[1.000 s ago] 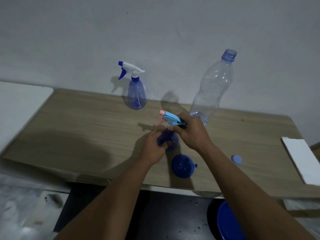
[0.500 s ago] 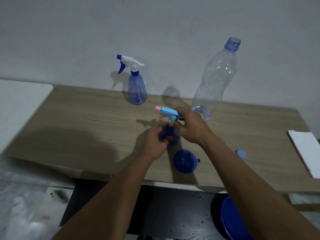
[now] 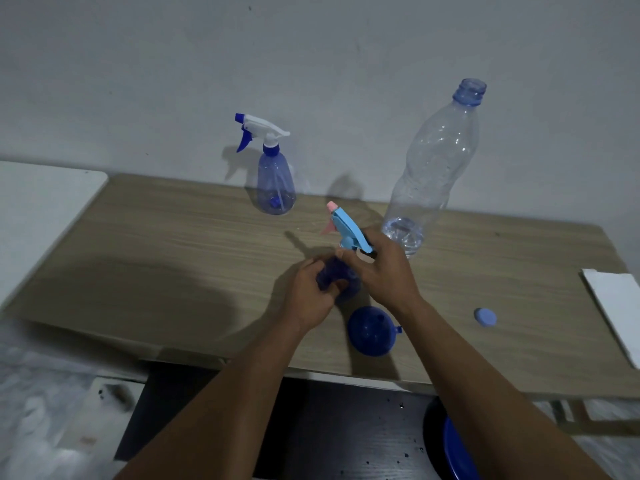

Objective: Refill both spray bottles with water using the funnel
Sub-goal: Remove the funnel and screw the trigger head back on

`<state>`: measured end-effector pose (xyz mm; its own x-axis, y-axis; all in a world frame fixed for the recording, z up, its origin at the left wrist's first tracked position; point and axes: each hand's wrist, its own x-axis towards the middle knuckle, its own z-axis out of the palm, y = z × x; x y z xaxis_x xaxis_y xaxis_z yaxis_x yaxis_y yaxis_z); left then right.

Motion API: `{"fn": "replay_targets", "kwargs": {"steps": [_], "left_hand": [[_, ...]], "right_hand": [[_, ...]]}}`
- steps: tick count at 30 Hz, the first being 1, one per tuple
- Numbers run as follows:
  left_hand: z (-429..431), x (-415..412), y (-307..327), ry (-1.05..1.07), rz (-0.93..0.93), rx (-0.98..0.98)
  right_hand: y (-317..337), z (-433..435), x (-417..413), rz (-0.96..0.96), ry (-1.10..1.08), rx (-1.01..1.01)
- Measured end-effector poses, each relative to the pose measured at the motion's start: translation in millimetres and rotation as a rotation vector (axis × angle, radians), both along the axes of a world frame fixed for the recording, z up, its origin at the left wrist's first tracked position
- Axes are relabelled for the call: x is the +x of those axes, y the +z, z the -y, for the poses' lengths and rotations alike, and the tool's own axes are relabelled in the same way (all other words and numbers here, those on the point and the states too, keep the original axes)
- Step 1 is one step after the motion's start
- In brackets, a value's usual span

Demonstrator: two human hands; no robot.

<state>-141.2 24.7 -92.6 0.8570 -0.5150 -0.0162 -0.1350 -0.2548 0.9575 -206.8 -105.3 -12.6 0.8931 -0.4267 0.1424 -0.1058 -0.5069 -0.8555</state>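
Wood-grain counter [image 3: 173,258], set against a plain grey wall; carries all items below.

Item 1. Near sprayer [image 3: 341,282], dark blue body, centre of counter. Gripped round the body by left hand [image 3: 311,296], fingers curled and pressed to the plastic; judged a steadying hold so the body cannot turn.

Item 2. Trigger head [image 3: 348,230], light blue with pink nozzle, pointing toward 11 o'clock. Tilted, apparently off or coming off the neck; seating cannot be told. Pinched at its collar by right hand [image 3: 384,275], thumb and forefingers closed on it, remaining fingers loosely spread. Judged mid-unscrewing or lifting, to open the neck for filling.

Item 3. Funnel [image 3: 372,330], dark blue, at 6 o'clock of near sprayer, just beside both wrists, lying on the counter. Likely parked within reach for the step after the head comes free.

Item 4. Far sprayer [image 3: 276,183], clear blue body, white head with blue trigger, upright at 11 o'clock near the wall. Head on; apparently empty and untouched. Second in the queue, by the look of it.

Item 5. Water bottle [image 3: 433,174], clear, tall, uncapped, upright at 1 o'clock of the hands. Little water visible at the bottom. Presumably the pouring source.

Item 6. Cap [image 3: 485,317], light blue, at 3 o'clock, well apart from the bottle; set aside so the bottle stays ready.

Progress, as judged: early; neither sprayer filled.
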Motion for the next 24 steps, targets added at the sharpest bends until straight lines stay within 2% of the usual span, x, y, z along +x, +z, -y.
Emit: {"fn": "replay_targets", "kwargs": {"steps": [6, 13, 16, 24], "left_hand": [[-1.5, 1.3, 1.2, -0.012, 0.007, -0.015], [-1.8, 0.9, 2.3, -0.013, 0.010, -0.027], [-1.4, 0.9, 2.7, -0.009, 0.001, -0.019], [-1.8, 0.8, 4.0, -0.020, 0.045, -0.019]], "right_hand": [[-5.9, -5.4, -3.1, 0.048, -0.018, 0.210], [-3.6, 0.6, -0.5, -0.007, 0.050, 0.213], [-6.6, -2.4, -2.2, 0.029, 0.022, 0.239], [-14.6, -13.0, -3.1, 0.060, -0.061, 0.153]]}}
